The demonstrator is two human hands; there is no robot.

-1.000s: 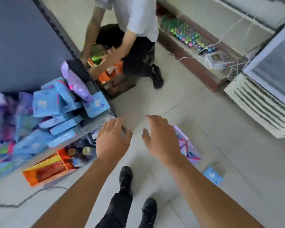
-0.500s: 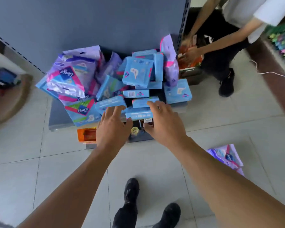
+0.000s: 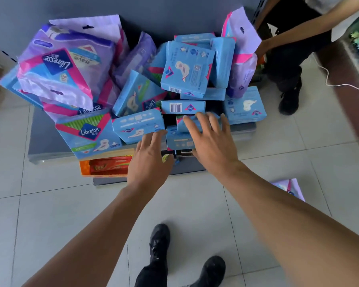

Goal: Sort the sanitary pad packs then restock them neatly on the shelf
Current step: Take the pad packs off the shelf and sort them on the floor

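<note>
Pad packs heaped on the low shelf

The pad packs (image 3: 184,69) are piled untidily on the shelf (image 3: 50,139); both hands are spread flat, left hand (image 3: 148,160) and right hand (image 3: 212,139) laid on the front blue packs

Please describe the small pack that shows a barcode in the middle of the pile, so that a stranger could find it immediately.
Start at the grey shelf holding the jumbled pile. In the pile's middle, just beyond the fingertips of the right hand, lies a narrow blue pack on its side. Unlike its neighbours, it shows only a thin edge face, with a white barcode on the left and a small diamond logo beside it.
</note>
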